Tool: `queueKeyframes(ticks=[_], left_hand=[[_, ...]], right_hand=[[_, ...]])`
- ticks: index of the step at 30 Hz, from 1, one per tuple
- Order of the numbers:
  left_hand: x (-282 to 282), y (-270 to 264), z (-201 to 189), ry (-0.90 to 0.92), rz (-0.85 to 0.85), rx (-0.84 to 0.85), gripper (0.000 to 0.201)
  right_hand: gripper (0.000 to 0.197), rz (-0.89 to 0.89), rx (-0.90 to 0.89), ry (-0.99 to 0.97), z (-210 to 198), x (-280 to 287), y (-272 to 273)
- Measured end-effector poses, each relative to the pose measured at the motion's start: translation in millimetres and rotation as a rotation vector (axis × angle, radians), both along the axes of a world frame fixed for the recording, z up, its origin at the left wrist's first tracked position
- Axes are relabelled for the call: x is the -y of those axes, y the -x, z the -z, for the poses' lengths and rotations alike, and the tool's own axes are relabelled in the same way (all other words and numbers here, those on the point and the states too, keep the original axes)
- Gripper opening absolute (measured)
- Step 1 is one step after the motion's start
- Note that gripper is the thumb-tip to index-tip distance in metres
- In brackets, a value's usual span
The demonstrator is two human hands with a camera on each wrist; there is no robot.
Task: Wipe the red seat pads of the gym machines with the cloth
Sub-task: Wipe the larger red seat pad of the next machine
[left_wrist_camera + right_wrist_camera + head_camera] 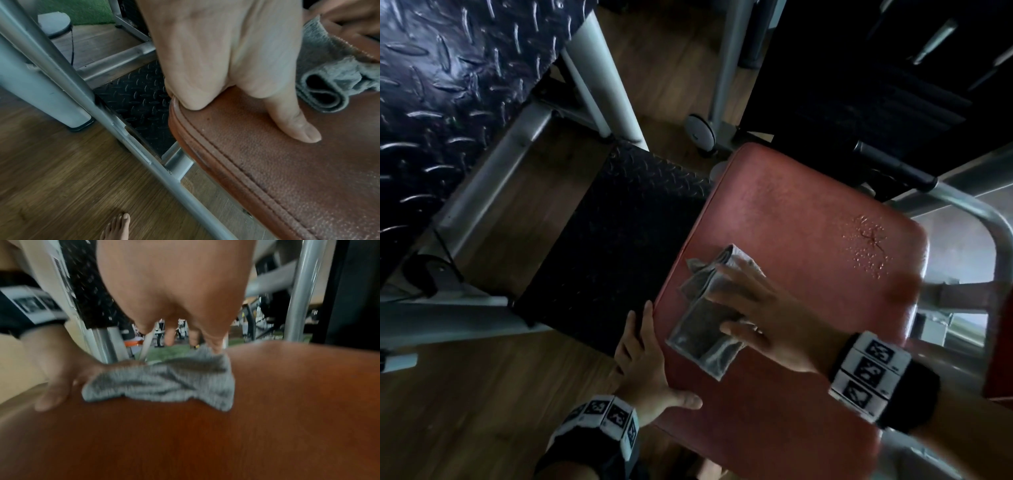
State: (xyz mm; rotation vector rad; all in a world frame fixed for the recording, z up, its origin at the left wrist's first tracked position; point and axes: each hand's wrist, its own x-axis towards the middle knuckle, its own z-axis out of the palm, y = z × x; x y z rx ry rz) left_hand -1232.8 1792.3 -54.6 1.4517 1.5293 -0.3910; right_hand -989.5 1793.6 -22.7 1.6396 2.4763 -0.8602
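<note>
From above, the right hand (763, 318) presses the folded grey cloth (703, 325) flat-fingered on the red seat pad (808, 219). Water droplets (869, 246) show only there. The left hand (226, 53) grips the pad's edge; its wrist view catches a bare foot (117, 227).

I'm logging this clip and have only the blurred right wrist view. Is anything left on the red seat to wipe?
Observer: Yes. The head view shows water drops around a small crack on the seat, beyond the cloth and not under it.
Reviewer: How does the right hand sit on the cloth?
Observer: The right hand lies flat on it, with its fingers spread.
Reviewer: And the left hand?
Observer: The left hand holds the seat's edge, with its thumb on top and its fingers over the side.
</note>
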Motion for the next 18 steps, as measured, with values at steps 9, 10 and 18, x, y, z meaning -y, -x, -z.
queueKeyframes(ticks=[9, 10, 18], left_hand=[[2.8, -1.4, 3.6, -0.004, -0.056, 0.010, 0.169], [3.6, -1.6, 5.2, -0.008, -0.062, 0.012, 0.169], [4.0, 1.6, 9.6, -0.026, -0.081, 0.067, 0.170]], right_hand=[[0.065, -0.092, 0.280, -0.183, 52.4, -72.5, -18.7], [0.065, -0.068, 0.299, -0.203, 54.2, -87.3, -27.0], [0.071, 0.487, 0.299, -0.079, 59.4, -153.0, -104.6]])
